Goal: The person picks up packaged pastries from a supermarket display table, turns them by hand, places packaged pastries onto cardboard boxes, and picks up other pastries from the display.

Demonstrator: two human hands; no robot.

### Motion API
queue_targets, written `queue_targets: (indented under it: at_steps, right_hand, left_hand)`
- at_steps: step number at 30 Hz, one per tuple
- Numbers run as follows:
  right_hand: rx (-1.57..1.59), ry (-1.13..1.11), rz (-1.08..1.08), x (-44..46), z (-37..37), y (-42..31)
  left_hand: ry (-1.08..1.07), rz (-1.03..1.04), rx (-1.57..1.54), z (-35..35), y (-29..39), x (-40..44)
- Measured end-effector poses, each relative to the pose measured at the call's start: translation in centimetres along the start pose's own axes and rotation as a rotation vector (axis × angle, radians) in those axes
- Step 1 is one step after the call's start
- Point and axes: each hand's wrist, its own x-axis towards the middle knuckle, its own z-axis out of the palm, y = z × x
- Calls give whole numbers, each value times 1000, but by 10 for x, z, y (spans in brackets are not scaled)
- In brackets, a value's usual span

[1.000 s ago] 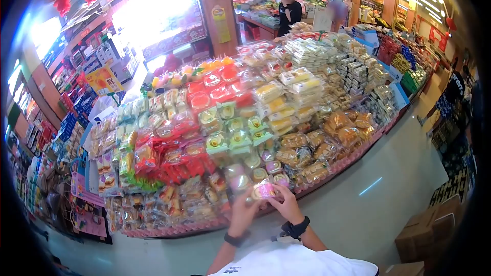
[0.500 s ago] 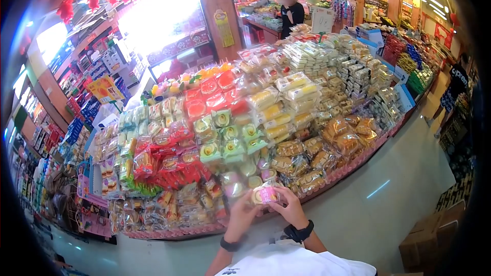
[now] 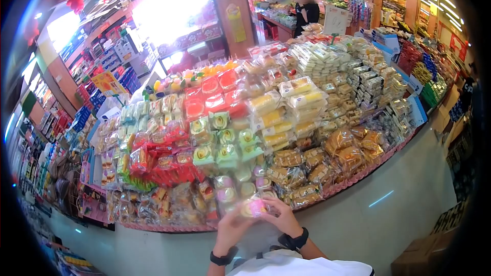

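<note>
Between my two hands is a small pastry in clear wrapping with a pink label [image 3: 255, 207], held up just over the front edge of the display. My left hand [image 3: 232, 229] grips its left side, and its fingers are partly blurred. On the opposite side my right hand [image 3: 283, 218] closes on it with thumb and fingers. Similar pink-and-cream packets [image 3: 225, 188] lie directly beyond my hands. Green-wrapped cakes [image 3: 226, 153] are stacked behind those, and bagged brown bread [image 3: 287, 158] sits to the right.
A pink trim [image 3: 353, 180] runs along the display's front edge. Red packets [image 3: 166, 163] and yellow-wrapped cakes [image 3: 273, 119] fill other sections. Cardboard boxes [image 3: 424, 250] stand on the floor at the lower right. A person in dark clothing [image 3: 307, 13] is behind the display.
The pastry and both my hands have shifted slightly left and down in view, and the label is now blurrier. The camera has turned a little, moving the background rightward.
</note>
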Motion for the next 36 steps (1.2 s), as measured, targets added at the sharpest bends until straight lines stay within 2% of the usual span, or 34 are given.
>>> queue_targets:
  at_steps: [5, 8, 14, 20, 23, 26, 32, 36]
  right_hand:
    - [126, -24, 17, 6, 10, -11]
    - [80, -60, -5, 7, 18, -5]
    - [64, -141, 13, 6, 39, -7]
    - [-36, -221, -49, -2, 78, -19]
    - [57, -273, -55, -11, 105, -21]
    - [15, -309, -36, -23, 130, -37]
    - [-91, -376, -100, -52, 172, -60]
    - [-113, -384, -117, -75, 195, -68]
  left_hand:
    - [49, -42, -6, -8, 0, -13]
    - [94, 2, -137, -12, -7, -20]
    - [134, -40, -101, -32, -21, -46]
    - [193, -88, -61, -64, -21, -86]
    - [238, -78, -125, -79, -33, -113]
    - [284, -41, -157, -95, -41, -136]
    - [264, -51, -170, -130, -54, -186]
    - [219, 21, -168, -148, -72, -211]
